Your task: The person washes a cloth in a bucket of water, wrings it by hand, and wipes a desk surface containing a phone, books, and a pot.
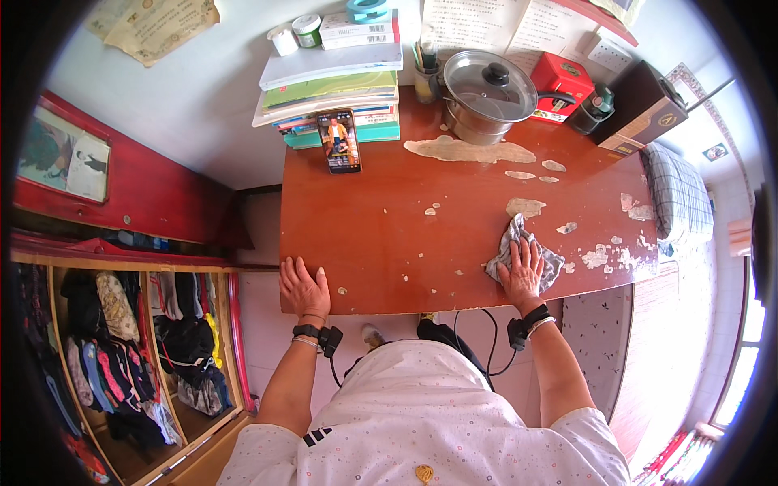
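My right hand (523, 274) lies flat on a crumpled grey patterned cloth (551, 266), pressing it to the red-brown tabletop (365, 227) near the front right edge. Its fingers point away from me, stretched out over the cloth. At the table's front left corner rests my left hand (305, 290), fingers extended on the surface and nothing in them. Both wrists wear a dark band with a small black box and a cable. Pale patches of worn-off paint mark the wood around the cloth, such as a worn patch (525, 208) just beyond it.
Along the back stand a stack of books (332, 97), a phone (339, 142) leaning on it, a lidded steel pot (486, 97), a red box (561, 85) and a dark tall box (646, 109). A checked pillow (679, 190) adjoins the right edge. At left, an open wardrobe (146, 348) holds clothes.
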Demonstrator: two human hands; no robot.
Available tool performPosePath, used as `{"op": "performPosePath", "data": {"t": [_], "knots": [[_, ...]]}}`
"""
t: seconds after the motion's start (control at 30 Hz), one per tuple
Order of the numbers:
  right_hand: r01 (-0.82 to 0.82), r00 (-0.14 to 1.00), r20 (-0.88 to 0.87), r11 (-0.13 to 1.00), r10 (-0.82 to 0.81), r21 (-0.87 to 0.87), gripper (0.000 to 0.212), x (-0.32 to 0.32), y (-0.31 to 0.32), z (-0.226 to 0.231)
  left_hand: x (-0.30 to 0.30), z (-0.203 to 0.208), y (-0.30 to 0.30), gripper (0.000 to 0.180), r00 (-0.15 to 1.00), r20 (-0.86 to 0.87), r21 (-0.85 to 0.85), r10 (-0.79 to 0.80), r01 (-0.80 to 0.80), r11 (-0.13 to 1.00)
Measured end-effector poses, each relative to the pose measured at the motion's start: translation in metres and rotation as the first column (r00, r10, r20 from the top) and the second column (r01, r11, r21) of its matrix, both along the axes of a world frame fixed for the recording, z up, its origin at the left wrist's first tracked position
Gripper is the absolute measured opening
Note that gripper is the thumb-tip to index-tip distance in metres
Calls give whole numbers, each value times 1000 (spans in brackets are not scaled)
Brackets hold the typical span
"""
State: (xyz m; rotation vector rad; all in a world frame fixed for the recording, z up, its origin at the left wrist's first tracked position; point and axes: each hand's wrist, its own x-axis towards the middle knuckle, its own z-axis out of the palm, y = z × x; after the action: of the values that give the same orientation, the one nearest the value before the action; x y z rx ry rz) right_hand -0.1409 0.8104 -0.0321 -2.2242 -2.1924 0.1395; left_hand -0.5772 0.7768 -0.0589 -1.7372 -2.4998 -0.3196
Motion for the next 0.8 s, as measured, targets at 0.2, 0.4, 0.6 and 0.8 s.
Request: {"op": "performPosePath", "data": {"t": [0.2, 0.4, 0.6, 0.8], "knots": [[-1, 1000, -3, 1000, 1, 18, 59, 0, 0, -1, 0, 0, 0, 54, 1000, 1, -10, 1, -1, 1000], [-3, 1000, -7, 1000, 3, 23, 59, 0, 0, -2, -1, -1, 0, 54, 1000, -2, -17, 0, 0, 1000], [-3, 1000, -8, 1000, 3, 10, 59, 1, 0, -2, -1, -1, 1, 54, 1000, 4, -19, 3, -3, 1000], [4, 1000, -15, 1000, -4, -2, 59, 1, 0, -2, -1, -2, 1, 54, 1000, -3, -10, -3, 3, 1000]]}}
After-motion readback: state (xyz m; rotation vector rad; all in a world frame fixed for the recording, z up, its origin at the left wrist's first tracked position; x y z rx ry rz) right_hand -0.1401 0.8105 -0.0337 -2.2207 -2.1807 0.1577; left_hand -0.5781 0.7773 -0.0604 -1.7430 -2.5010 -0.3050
